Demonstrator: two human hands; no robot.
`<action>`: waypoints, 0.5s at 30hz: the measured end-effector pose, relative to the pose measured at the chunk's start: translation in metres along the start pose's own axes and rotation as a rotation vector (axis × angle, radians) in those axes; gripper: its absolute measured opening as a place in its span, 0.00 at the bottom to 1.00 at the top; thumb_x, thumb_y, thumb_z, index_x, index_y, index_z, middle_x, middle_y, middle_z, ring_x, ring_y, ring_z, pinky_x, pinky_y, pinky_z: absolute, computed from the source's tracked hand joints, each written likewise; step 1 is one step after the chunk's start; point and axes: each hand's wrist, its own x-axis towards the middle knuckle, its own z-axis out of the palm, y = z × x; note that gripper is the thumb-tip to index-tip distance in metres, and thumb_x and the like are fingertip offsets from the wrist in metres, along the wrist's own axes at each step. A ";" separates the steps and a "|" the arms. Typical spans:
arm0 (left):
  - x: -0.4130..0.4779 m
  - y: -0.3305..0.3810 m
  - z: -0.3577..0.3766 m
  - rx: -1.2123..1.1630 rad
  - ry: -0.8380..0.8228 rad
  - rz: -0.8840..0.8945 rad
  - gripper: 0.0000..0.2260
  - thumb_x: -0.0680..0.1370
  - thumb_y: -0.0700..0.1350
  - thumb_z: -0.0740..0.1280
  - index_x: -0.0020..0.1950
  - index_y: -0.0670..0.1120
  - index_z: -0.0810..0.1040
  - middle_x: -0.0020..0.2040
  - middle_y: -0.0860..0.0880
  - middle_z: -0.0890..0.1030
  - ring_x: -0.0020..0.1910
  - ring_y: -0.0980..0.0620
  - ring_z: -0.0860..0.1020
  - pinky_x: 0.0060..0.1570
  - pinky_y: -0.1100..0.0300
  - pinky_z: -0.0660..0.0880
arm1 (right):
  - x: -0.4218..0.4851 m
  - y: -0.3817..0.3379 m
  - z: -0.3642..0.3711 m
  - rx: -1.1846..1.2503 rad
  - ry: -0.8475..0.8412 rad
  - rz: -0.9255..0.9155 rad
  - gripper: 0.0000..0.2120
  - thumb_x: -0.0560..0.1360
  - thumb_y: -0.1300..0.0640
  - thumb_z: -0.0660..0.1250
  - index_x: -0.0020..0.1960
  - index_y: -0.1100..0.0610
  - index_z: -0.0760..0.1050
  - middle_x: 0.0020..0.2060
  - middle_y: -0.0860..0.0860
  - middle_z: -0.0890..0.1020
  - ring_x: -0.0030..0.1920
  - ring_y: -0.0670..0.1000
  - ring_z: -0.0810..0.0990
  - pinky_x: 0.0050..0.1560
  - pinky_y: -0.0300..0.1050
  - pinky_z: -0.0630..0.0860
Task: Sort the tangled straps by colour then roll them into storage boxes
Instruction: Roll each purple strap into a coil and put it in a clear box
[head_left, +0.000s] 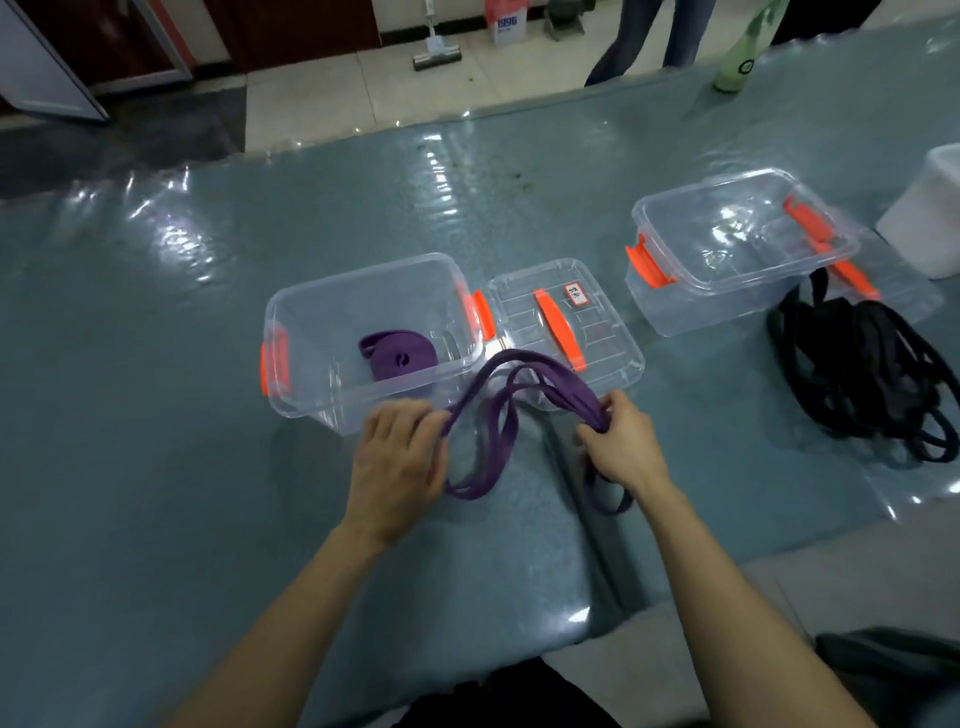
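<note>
1. Purple strap (506, 415): loose, in several loops, held up off the tabletop (156, 364) between both bare hands, just in front of the near box (363, 270).
2. Left grip (397, 462): fingertips pinch one run of the strap. Right grip (621, 447): closed round a gathered bundle of loops, with one loop hanging below the wrist. Judged purpose: drawing the loops apart to straighten the strap before rolling.
3. The near box holds one rolled strap (397, 356), also purple. Its lid (566, 322) lies flat against the box's right side. This marks it as the purple box.
4. The far box (727, 249) stands open to the right and looks empty. The black straps (872, 374) lie in a tangled heap just beside it. Judged: colours are separated and most of the rolling remains.
5. Edges and room: the near box's front wall stands just beyond the knuckles, and its open top gives a free drop. Bare tabletop to the left gives room to roll. The tabletop's near edge runs close on the person's right, so the hanging loop should be kept inboard.
</note>
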 end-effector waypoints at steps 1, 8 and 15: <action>-0.011 0.007 0.004 -0.058 -0.064 0.003 0.13 0.82 0.47 0.70 0.65 0.44 0.80 0.62 0.46 0.78 0.61 0.40 0.79 0.66 0.49 0.73 | -0.008 -0.005 -0.009 0.013 -0.017 -0.026 0.12 0.73 0.56 0.74 0.49 0.51 0.71 0.41 0.53 0.85 0.40 0.61 0.86 0.44 0.57 0.83; -0.033 0.028 -0.023 -0.519 -0.211 -0.329 0.40 0.72 0.61 0.81 0.80 0.54 0.69 0.76 0.56 0.73 0.76 0.53 0.73 0.77 0.50 0.72 | -0.086 -0.095 -0.062 -0.011 -0.249 -0.275 0.19 0.69 0.58 0.81 0.47 0.47 0.71 0.38 0.52 0.87 0.29 0.57 0.85 0.34 0.53 0.82; 0.002 -0.013 -0.176 -0.842 -0.312 -0.327 0.44 0.67 0.62 0.85 0.80 0.57 0.73 0.75 0.56 0.80 0.74 0.61 0.76 0.79 0.50 0.72 | -0.155 -0.265 -0.040 -0.153 -0.514 -0.644 0.21 0.67 0.62 0.85 0.51 0.51 0.76 0.38 0.50 0.88 0.30 0.49 0.84 0.35 0.49 0.81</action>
